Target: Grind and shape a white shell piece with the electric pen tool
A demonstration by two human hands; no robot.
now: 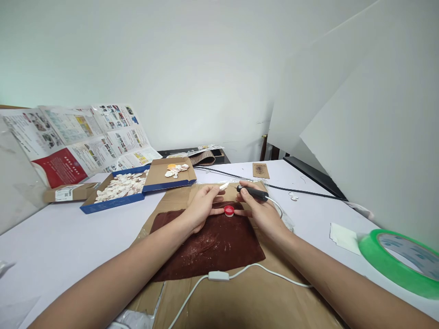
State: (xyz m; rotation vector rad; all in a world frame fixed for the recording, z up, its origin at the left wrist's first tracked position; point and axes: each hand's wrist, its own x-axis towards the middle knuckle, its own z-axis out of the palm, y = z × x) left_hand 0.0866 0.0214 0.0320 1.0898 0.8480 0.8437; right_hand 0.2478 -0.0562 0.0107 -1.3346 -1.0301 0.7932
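Observation:
My left hand [203,208] pinches a small white shell-like piece [224,186] between thumb and fingers. In my right hand [262,212] is a black corded mini drill [254,193], its thin bit pointing left, close to the white piece; I cannot tell whether they touch. Below, a small red-rimmed cap [229,210] sits between a lower finger of each hand, those fingers reaching to its sides. Under the hands lies a dark brown cloth [212,246] speckled with white dust. The drill's white cord [279,208] trails off its back end.
An inline switch [218,276] on a white cord lies in front. At left, a blue box [113,204] holds many white pieces; its lid [154,183] holds several more. Green tape roll [373,256] stands right. A black cable [302,192] crosses behind. Cardboard [212,306] covers the table.

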